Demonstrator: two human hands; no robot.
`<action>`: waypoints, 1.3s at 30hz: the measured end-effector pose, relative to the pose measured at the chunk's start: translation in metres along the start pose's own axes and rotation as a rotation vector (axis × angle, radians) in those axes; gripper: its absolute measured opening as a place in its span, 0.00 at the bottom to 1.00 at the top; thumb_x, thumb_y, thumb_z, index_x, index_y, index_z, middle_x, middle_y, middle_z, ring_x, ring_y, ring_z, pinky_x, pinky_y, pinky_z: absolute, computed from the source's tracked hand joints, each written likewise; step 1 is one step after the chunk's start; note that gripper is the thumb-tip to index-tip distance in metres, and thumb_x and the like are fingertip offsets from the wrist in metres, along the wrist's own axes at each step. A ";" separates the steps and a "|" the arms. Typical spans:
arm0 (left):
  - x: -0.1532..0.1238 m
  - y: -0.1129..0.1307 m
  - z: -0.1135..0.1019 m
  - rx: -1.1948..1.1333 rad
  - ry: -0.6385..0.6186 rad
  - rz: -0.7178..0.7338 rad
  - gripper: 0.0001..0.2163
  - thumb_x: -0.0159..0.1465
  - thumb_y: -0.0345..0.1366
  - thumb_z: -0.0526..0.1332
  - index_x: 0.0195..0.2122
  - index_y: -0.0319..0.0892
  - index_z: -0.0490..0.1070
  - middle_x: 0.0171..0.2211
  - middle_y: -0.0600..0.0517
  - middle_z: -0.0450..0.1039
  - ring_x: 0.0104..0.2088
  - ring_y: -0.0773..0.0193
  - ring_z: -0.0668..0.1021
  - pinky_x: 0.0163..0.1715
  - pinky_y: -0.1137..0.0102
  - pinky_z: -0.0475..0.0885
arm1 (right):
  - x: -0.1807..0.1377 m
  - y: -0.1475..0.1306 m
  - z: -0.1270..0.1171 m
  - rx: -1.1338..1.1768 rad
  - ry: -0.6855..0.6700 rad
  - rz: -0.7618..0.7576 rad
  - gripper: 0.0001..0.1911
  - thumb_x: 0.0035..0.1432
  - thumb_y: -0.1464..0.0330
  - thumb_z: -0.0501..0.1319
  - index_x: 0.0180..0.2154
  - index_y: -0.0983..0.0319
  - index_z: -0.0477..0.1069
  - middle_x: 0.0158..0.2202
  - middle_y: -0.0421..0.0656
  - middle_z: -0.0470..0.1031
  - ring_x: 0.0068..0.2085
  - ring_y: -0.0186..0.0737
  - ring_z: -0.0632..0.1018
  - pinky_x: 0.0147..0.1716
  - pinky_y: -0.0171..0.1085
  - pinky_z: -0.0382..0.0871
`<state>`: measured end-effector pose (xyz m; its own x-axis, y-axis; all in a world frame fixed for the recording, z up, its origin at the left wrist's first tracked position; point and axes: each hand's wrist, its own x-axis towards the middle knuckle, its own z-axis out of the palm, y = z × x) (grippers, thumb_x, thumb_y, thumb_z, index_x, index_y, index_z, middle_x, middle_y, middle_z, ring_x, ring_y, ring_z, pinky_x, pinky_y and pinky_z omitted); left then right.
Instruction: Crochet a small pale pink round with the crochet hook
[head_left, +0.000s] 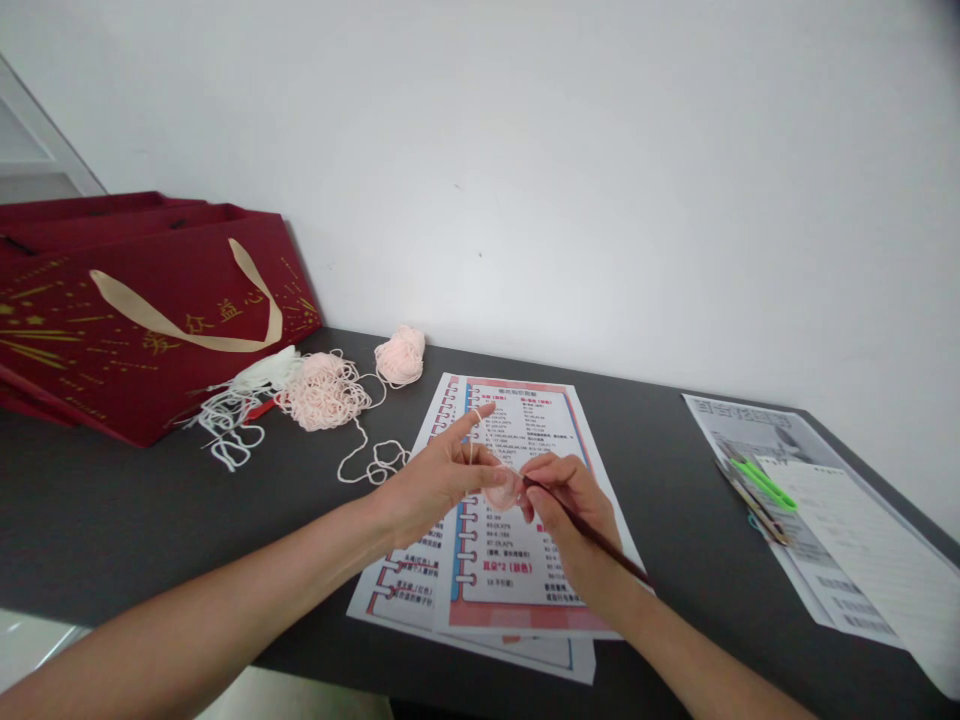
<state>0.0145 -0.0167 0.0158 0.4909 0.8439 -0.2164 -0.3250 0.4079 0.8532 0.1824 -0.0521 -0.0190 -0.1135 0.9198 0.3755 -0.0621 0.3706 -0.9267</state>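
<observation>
Left hand (435, 482) holds pink crochet (504, 489), right hand (576, 510) a hook (601, 541)

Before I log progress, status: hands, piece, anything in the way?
Left fingers pinching small pink piece, yarn across index. Right fingers gripping dark slender tool. Tangled pink ball apart from hands; no blockage visible.

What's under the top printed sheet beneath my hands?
Another printed sheet pokes out past its left and bottom edges, on the dark table. The rest underneath is covered and can't be seen.
</observation>
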 end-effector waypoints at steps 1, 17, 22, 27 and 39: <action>0.000 0.001 0.000 0.015 0.013 0.013 0.41 0.52 0.26 0.67 0.64 0.43 0.47 0.26 0.58 0.71 0.26 0.70 0.73 0.32 0.70 0.64 | 0.002 -0.002 0.000 0.153 0.009 0.109 0.03 0.60 0.72 0.57 0.35 0.58 0.67 0.32 0.38 0.70 0.28 0.30 0.71 0.28 0.31 0.65; 0.001 -0.001 -0.005 0.033 0.001 -0.007 0.41 0.53 0.28 0.67 0.64 0.46 0.46 0.25 0.59 0.69 0.27 0.71 0.71 0.33 0.71 0.61 | 0.015 -0.006 -0.001 0.761 0.058 0.565 0.06 0.55 0.69 0.64 0.29 0.64 0.69 0.25 0.39 0.73 0.24 0.27 0.69 0.21 0.26 0.63; -0.001 0.000 -0.003 0.124 -0.005 0.041 0.46 0.52 0.27 0.67 0.66 0.51 0.38 0.26 0.58 0.70 0.26 0.70 0.72 0.31 0.70 0.63 | 0.007 -0.007 -0.002 0.312 0.011 0.370 0.07 0.57 0.67 0.60 0.29 0.61 0.65 0.20 0.35 0.66 0.21 0.29 0.65 0.21 0.31 0.59; -0.002 -0.005 0.003 0.171 0.004 0.097 0.47 0.52 0.27 0.67 0.66 0.48 0.35 0.24 0.58 0.70 0.25 0.68 0.72 0.30 0.70 0.65 | -0.003 -0.004 -0.001 -0.440 -0.080 -0.072 0.03 0.60 0.72 0.55 0.34 0.59 0.63 0.26 0.38 0.69 0.27 0.34 0.70 0.26 0.35 0.63; -0.001 0.001 -0.004 -0.152 -0.061 -0.136 0.40 0.54 0.21 0.64 0.64 0.42 0.44 0.26 0.56 0.71 0.26 0.70 0.73 0.32 0.71 0.65 | -0.004 -0.002 -0.001 -0.624 -0.124 -0.468 0.11 0.59 0.77 0.54 0.41 0.58 0.62 0.33 0.42 0.70 0.32 0.37 0.73 0.29 0.36 0.70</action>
<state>0.0102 -0.0160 0.0146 0.5849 0.7570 -0.2914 -0.3686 0.5681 0.7359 0.1835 -0.0562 -0.0187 -0.3250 0.6433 0.6932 0.4333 0.7528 -0.4955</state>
